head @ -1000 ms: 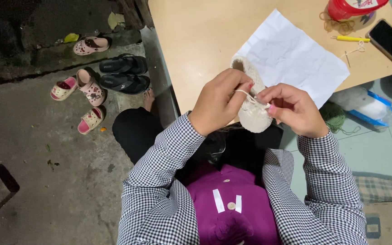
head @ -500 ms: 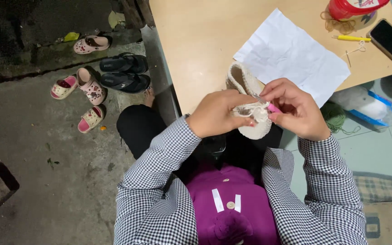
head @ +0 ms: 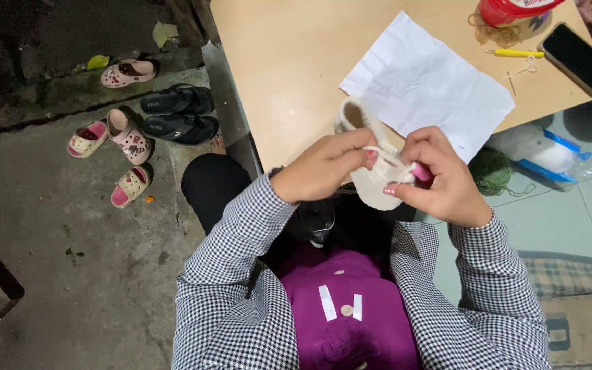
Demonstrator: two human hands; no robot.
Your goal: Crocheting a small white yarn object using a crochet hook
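The small cream crocheted bootie (head: pixel 371 171) is sitting right between both hands, just off the near edge of the wooden table (head: pixel 289 75), over the person's lap. The left hand (head: pixel 323 168) is pinching its upper rim, fingers closing on the yarn, while the right hand (head: pixel 440 178) is gripping the other side along with something pink, too hidden to identify. It is looking soft, light and floppy, likely to fold under any squeeze, so the firmer stitched rim seems the best place for holding it. Behind it a white sheet of paper (head: pixel 433 82) is lying flat, with a yellow tool (head: pixel 515 53), a dark phone (head: pixel 577 58) and a red container (head: pixel 512 9) farther back. A green yarn ball (head: pixel 489 170) is resting below the table edge, and sandals (head: pixel 173 113) are scattered on the floor, well apart.
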